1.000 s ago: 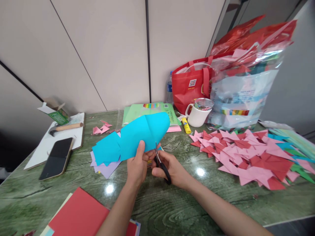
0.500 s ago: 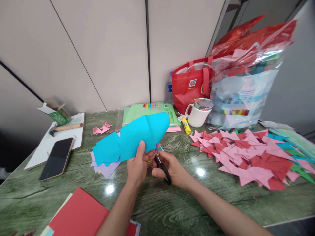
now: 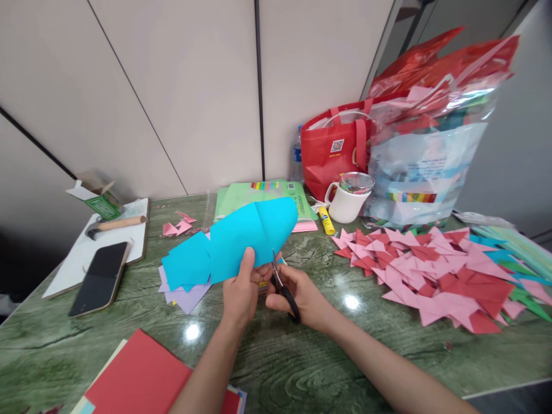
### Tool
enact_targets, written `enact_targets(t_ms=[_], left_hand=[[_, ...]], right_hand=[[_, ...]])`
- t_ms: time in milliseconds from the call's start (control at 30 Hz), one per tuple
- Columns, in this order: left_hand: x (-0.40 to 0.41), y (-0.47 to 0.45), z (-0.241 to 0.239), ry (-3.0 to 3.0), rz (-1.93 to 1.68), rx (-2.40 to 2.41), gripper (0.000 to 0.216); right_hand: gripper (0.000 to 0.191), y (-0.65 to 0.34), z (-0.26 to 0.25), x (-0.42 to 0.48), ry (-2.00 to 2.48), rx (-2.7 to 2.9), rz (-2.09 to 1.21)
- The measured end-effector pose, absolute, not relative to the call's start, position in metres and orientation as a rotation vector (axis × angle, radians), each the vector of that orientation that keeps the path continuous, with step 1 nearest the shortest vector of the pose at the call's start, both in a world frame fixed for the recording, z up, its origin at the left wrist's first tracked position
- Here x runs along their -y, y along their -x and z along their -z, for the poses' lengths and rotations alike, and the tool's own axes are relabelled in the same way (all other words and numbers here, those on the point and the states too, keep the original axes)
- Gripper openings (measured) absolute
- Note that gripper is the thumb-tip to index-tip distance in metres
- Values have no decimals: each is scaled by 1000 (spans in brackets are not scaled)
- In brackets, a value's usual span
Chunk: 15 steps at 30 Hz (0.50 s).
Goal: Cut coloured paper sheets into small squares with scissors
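Observation:
My left hand (image 3: 242,290) pinches the lower edge of a bright blue sheet of paper (image 3: 235,238), its thumb on the face and the fingers behind. A crease runs across the sheet near its right end. Black-handled scissors (image 3: 287,300) are in my right hand (image 3: 302,296), fingers around the handles. Their blades point up at the sheet's lower edge, by the crease. Cut blue pieces (image 3: 186,264) lie left of the sheet on top of lilac paper (image 3: 192,298). My left fingertips are partly hidden behind the sheet and scissors.
Red paper (image 3: 140,374) tops a stack at the front left. Folded pink and red paper pieces (image 3: 431,270) are heaped at right. Behind stand a white mug (image 3: 347,204), a yellow glue stick (image 3: 326,221) and a red bag (image 3: 332,164). A phone (image 3: 100,279) and hammer (image 3: 114,226) lie at left.

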State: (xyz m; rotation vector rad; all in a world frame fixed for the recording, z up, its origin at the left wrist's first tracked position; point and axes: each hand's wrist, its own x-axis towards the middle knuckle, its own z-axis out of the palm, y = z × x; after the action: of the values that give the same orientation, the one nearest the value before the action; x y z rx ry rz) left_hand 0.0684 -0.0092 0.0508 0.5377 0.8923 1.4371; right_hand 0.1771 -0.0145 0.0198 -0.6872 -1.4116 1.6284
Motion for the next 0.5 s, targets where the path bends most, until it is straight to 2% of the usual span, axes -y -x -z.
enact_targets(t_ms=[500], left_hand=[[9, -70, -50, -535, -1493, -893, 40]], right_hand=[[34, -176, -18, 14, 688, 1388, -1612]])
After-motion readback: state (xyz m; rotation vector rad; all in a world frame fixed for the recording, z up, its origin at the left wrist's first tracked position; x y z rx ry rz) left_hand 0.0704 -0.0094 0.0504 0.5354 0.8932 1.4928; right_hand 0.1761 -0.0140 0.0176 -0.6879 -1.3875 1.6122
